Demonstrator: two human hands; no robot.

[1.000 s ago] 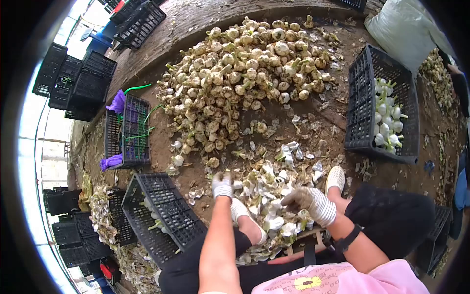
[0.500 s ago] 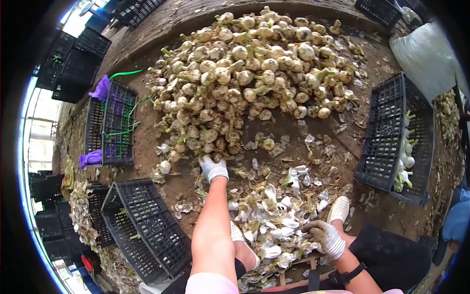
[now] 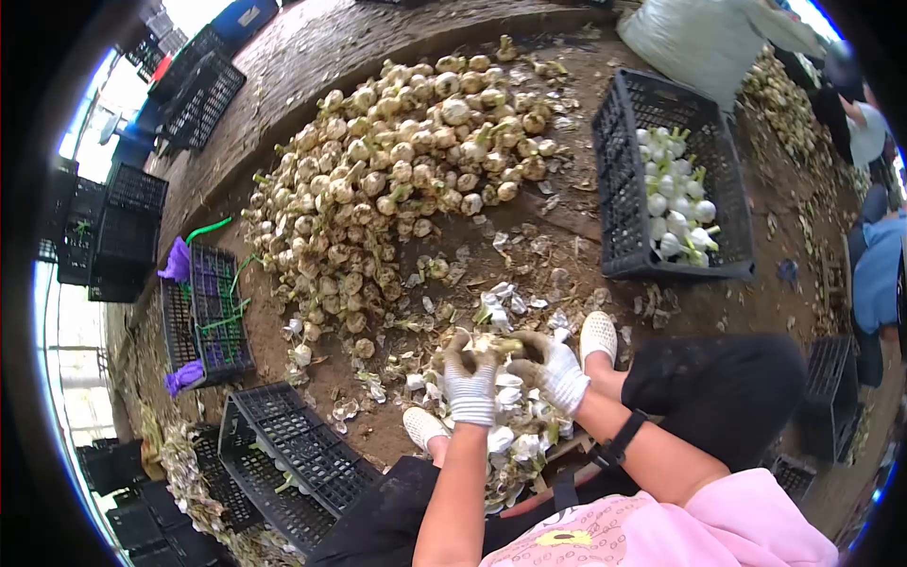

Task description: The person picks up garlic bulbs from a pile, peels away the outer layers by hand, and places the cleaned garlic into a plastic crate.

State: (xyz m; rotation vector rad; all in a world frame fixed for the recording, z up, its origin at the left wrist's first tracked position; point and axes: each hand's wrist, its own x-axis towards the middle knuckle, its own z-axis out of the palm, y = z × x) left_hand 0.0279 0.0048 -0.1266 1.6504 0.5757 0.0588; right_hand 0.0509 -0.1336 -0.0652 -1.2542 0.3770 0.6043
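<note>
My gloved left hand (image 3: 470, 383) is closed around a garlic bulb (image 3: 489, 344), which its fingers partly hide. Close beside it, my gloved right hand (image 3: 556, 370) grips the bulb's stem end (image 3: 515, 346). Both hands are over the litter of white garlic skins (image 3: 515, 416) between my feet. Beyond them lies a large heap of dirty, unpeeled garlic bulbs (image 3: 402, 161) on the earth floor.
A black crate (image 3: 614, 180) with clean white garlic bulbs (image 3: 675, 194) stands at the right. Another black crate (image 3: 298, 454) is tilted at my left. Farther left is a crate with purple cloth (image 3: 222, 307). A person in blue (image 3: 879, 269) sits at the far right.
My left hand has drawn back from the heap's near edge with a garlic bulb. My right hand has risen from the skins to meet it. The view has turned right.
</note>
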